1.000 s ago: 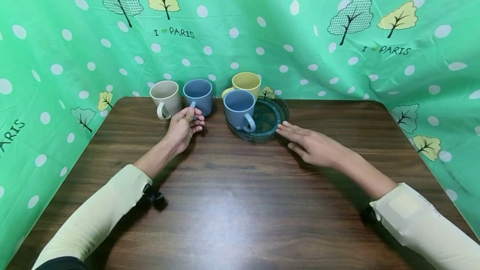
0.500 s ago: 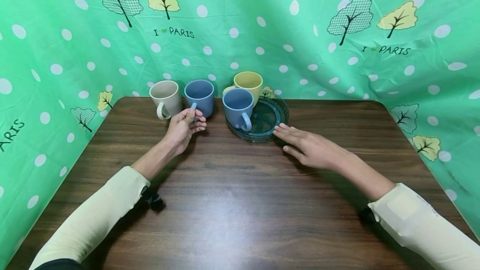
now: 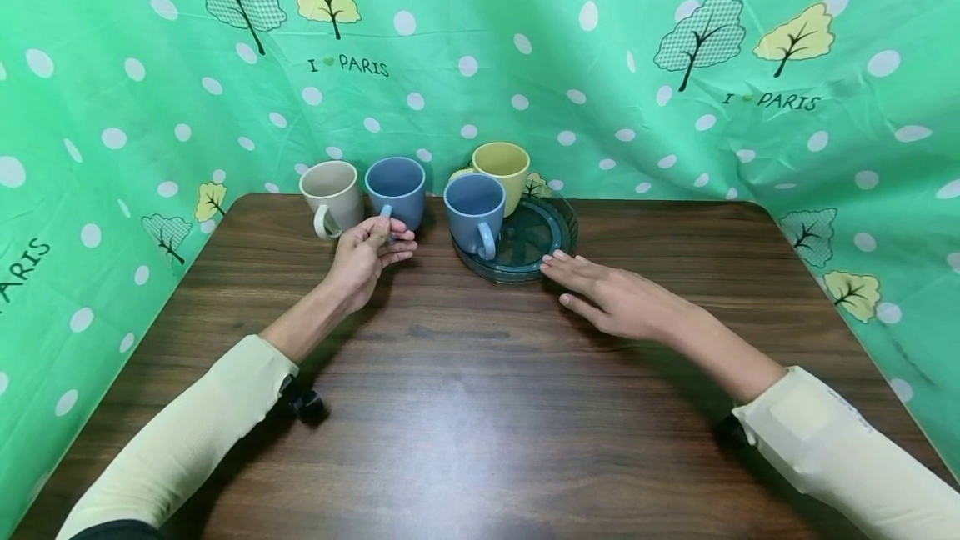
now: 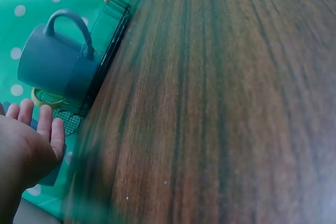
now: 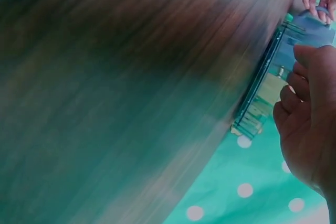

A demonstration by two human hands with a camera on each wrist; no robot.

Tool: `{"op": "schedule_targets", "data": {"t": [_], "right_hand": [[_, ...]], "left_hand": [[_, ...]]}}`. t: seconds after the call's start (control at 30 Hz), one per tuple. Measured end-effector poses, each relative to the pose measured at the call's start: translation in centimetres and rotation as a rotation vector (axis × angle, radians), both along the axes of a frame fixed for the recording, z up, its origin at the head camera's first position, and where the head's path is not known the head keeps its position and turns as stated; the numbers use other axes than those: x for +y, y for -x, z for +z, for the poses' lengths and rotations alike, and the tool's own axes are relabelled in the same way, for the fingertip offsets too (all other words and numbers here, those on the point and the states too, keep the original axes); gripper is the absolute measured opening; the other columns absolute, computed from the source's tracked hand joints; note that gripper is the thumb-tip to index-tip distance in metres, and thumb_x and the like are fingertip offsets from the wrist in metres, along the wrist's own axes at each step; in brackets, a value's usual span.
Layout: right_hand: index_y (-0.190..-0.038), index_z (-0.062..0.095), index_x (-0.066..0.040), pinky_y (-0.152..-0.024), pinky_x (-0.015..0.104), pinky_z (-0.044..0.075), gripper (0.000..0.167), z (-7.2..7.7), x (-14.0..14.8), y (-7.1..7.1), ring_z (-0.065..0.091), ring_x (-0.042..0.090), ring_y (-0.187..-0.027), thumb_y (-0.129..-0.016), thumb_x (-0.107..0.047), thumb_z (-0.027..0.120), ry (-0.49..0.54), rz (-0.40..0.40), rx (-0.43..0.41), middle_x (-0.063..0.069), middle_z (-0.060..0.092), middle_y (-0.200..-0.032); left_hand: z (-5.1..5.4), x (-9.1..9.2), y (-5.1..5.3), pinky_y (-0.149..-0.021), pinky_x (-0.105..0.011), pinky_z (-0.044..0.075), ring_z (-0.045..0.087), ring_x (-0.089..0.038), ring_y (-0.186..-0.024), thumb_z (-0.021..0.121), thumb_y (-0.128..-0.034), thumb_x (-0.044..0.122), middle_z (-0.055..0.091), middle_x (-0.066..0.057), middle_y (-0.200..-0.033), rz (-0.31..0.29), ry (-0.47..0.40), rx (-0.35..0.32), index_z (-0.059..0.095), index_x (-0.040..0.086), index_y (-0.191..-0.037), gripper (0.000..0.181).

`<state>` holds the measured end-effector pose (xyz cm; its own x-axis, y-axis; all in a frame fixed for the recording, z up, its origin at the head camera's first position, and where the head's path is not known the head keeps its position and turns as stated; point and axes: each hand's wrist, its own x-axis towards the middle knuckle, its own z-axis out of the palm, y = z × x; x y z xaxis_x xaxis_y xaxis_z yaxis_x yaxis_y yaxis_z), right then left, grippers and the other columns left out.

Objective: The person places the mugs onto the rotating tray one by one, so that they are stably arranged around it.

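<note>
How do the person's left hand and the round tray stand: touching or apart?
Apart. The head view shows it: a strip of wooden tabletop lies between the left hand and the round tray.

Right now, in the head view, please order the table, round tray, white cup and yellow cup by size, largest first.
Table
Round tray
White cup and yellow cup: unsure, since the yellow one is partly hidden.
</note>
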<state>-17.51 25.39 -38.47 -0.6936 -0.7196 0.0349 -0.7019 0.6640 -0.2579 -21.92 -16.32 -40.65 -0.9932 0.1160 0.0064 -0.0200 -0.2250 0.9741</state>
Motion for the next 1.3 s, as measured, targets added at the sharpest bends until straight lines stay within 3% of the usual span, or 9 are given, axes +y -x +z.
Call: {"op": "schedule_targets", "data": {"t": [1.3], "right_hand": [[-0.172,0.047,-0.008,-0.134,0.060,0.043,0.059,0.3,-3.5,-1.1,0.045,0.036,-0.166,-0.116,-0.017,0.064,-0.024,0.033,0.067,0.018,0.047,-0.178]], "left_hand": [[0.1,-0.5,-0.4,-0.095,-0.028,0.069,0.081,-0.014,-0.094,0.046,-0.1217,0.027,0.083,0.000,-0.101,-0.004,-0.022,0.027,0.070,0.008,-0.111,0.032]]}}
